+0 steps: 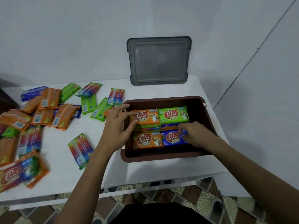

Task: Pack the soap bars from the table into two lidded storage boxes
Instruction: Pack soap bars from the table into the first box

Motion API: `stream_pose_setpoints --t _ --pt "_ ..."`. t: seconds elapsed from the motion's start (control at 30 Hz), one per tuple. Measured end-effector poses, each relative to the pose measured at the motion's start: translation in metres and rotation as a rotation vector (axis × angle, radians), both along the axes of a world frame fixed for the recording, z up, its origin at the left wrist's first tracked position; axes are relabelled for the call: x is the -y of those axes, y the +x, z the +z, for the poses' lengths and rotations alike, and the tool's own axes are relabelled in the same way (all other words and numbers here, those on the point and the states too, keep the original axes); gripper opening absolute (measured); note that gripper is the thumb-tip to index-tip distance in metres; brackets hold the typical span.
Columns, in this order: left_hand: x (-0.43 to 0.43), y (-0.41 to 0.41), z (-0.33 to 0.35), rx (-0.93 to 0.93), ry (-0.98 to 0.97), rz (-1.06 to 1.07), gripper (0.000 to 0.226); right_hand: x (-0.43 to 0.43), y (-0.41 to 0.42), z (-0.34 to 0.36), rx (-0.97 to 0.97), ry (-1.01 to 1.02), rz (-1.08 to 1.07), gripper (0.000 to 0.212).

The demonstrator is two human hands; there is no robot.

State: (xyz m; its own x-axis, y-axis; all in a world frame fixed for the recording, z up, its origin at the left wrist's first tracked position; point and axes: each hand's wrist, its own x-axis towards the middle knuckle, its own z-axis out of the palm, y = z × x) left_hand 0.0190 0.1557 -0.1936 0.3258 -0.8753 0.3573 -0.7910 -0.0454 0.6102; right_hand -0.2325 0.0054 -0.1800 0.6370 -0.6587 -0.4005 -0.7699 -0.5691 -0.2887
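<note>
Brown box (208, 110) on tabletop (64, 159); blue bar (172, 137) pinched by right hand (194, 135) fingers; left hand (116, 126) fingers spread, empty, touching orange bar (145, 117).

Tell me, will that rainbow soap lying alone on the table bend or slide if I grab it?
The rainbow soap looks blocky, so it probably stays stiff. Its wrapper looks shiny, so it may feel a bit slippery. Lying flat on the table, it shouldn't roll.

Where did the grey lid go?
The grey lid stands propped against the wall at the back of the table, right behind the open brown box.
</note>
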Motion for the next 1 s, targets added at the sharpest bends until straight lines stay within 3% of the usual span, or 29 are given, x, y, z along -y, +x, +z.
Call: stream_pose_setpoints --t 0.17,0.37,0.43,0.57,0.77,0.9,1.0 --pt "-0.005 0.005 -0.001 -0.034 -0.020 -0.005 0.033 -0.002 0.024 0.035 -0.107 -0.068 0.078 0.028" --pt "-0.024 0.059 -0.016 -0.052 -0.028 0.165 0.023 -0.013 0.114 0.074 0.511 -0.116 0.160 0.015" --pt "-0.028 0.092 -0.028 0.009 0.043 0.274 0.021 -0.014 0.158 0.068 0.588 -0.128 0.128 0.016" --pt "-0.035 0.164 -0.044 0.155 0.247 0.488 0.030 0.001 0.247 0.040 0.459 -0.171 0.231 0.025" --pt "-0.033 0.223 -0.047 0.201 0.551 0.610 0.047 0.026 0.326 -0.010 -0.152 0.008 0.348 0.060" --pt "-0.032 0.241 -0.048 0.153 0.551 0.571 0.054 0.029 0.335 -0.019 -0.098 0.003 0.355 0.050" --pt "-0.033 0.239 -0.043 0.149 0.447 0.535 0.054 0.032 0.327 -0.016 -0.012 0.002 0.317 0.045"
